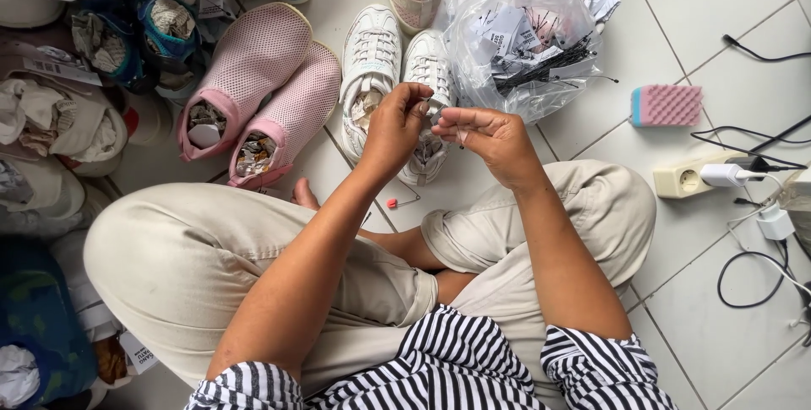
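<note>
White mesh sneakers (397,81) lie just beyond my hands so the next one is within reach. My left hand (395,127) and right hand (490,138) meet fingertip to fingertip, both pinched nearly closed on something tiny, too small to tell. Beyond my right hand a crinkly clear bag (524,43) holds paper tags; below my left, a red-headed pin (401,201) lies on the smooth floor tile.

Tiny item (445,127) between fingertips, indistinct
</note>
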